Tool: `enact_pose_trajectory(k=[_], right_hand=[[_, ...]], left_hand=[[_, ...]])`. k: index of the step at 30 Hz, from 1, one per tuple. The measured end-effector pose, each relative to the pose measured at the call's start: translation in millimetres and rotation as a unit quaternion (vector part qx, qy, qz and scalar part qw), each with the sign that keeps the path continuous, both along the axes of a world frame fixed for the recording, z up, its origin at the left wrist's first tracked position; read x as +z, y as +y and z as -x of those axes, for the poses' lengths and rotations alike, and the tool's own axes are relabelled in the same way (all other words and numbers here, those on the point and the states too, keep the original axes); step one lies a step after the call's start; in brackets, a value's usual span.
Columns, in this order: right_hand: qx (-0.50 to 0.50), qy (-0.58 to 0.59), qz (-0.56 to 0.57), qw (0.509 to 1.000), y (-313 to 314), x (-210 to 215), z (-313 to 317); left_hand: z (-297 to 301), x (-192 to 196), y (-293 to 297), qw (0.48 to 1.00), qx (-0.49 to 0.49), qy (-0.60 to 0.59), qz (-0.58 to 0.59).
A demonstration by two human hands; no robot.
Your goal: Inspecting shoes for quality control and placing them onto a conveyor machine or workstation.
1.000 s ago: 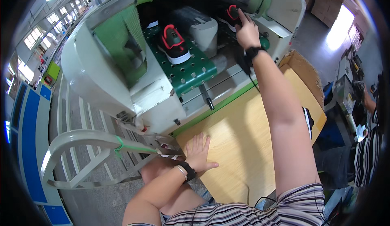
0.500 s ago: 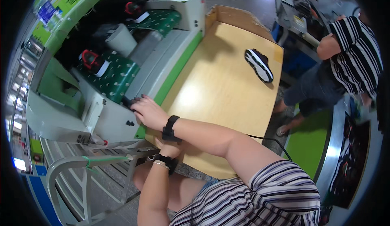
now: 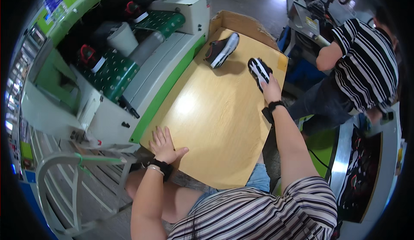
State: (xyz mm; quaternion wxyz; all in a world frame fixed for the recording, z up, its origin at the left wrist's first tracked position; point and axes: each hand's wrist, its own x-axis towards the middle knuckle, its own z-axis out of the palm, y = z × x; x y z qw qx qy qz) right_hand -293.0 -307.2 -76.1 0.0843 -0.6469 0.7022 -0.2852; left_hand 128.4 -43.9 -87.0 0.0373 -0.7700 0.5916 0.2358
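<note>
My right hand (image 3: 271, 89) grips one end of a black and white sneaker (image 3: 258, 71), its patterned sole facing up, at the right side of the wooden tabletop (image 3: 207, 123). My left hand (image 3: 164, 147) lies palm down on the near left part of the tabletop, fingers spread and holding nothing. Toward the far end, a second sneaker (image 3: 222, 51), dark with a white sole, is tilted on its side above its shadow; whether it fully rests on the wood I cannot tell.
Left of the tabletop stands a machine with green dotted conveyor belts (image 3: 114, 78) carrying dark sneakers with red collars. A cardboard barrier (image 3: 246, 22) edges the far end. A metal railing (image 3: 77, 158) is near left. A co-worker in a striped shirt (image 3: 366, 63) stands at right.
My right hand has left the black handle on the machine and now holds the sneaker at right. My left hand has come out flat onto the tabletop. A second sneaker has appeared at the far end.
</note>
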Motion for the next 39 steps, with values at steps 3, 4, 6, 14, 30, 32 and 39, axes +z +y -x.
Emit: enact_pose_trajectory(k=[3,4,6,14,30,32,39], right_hand=[[0.190,0.010,0.108,0.976,54.1,-5.0,-6.1],[0.260,-0.030,0.080,0.962,78.1,15.7,-28.5],[0.401,0.032,0.042,0.914,109.7,18.0,-28.5],[0.479,-0.221,-0.168,0.832,175.2,33.6,-85.6],[0.474,-0.154,-0.043,0.866,185.1,17.7,-138.4],[0.474,-0.155,-0.044,0.865,184.8,16.7,-138.1],[0.481,-0.154,-0.044,0.862,184.6,17.0,-135.6]], left_hand=[[-3.8,-3.9,3.9,1.000,-0.007,-0.010,0.010],[-6.0,-5.9,8.6,1.000,-0.003,-0.017,0.012],[-2.4,-4.0,5.2,1.000,0.003,-0.003,0.022],[15.3,-3.4,12.2,0.947,0.110,0.235,0.189],[-59.2,115.9,-59.3,0.876,-0.100,-0.456,0.123],[-63.8,117.6,-67.6,0.882,-0.105,-0.447,0.107],[-59.9,101.7,-84.4,0.865,-0.055,-0.414,0.277]])
